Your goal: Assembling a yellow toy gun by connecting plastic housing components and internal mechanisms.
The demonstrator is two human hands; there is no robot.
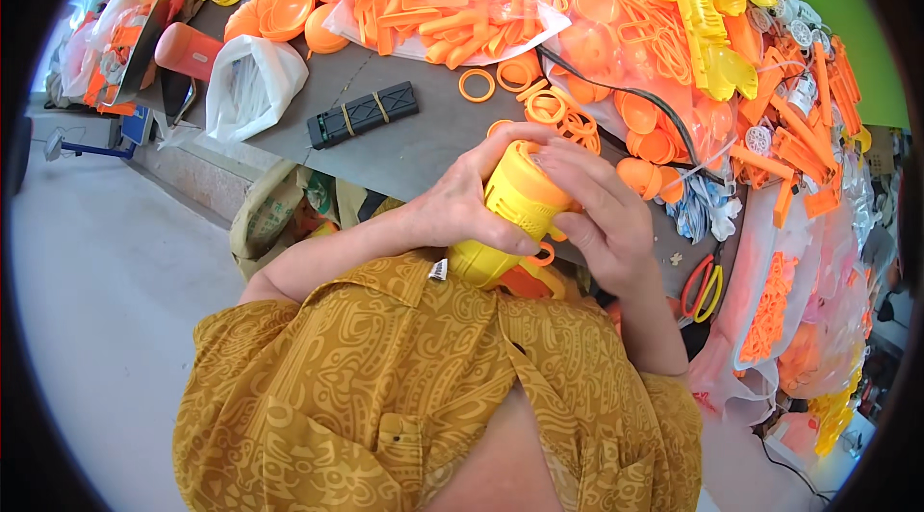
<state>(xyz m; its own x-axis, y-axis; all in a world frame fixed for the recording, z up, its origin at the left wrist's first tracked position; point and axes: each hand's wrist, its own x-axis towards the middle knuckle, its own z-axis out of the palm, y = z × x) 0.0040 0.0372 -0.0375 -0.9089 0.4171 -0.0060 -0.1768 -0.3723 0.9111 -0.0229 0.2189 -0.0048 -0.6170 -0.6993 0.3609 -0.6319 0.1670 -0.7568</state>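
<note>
A ribbed yellow plastic cylinder (517, 206), perhaps a toy housing, is held upright at a tilt close to my chest. My left hand (448, 209) is wrapped round its side, thumb across the front. At its top sits an orange ring-like end (536, 172). My right hand (608, 214) curls over that orange end, with fingers pressed on its rim and thumb near the side. The cylinder's lower part rests near my shirt, and orange pieces show partly hidden below it. Just beyond my hands lie several orange rings (547, 108) on the grey table (385, 161).
A black block with rubber bands (363, 115) and a white plastic bag (252, 89) lie left. Heaps of orange parts (452, 7) and yellow shells (707, 12) fill the back. A black cable (635, 91) crosses the right side, near scissors (705, 288) with red and yellow handles.
</note>
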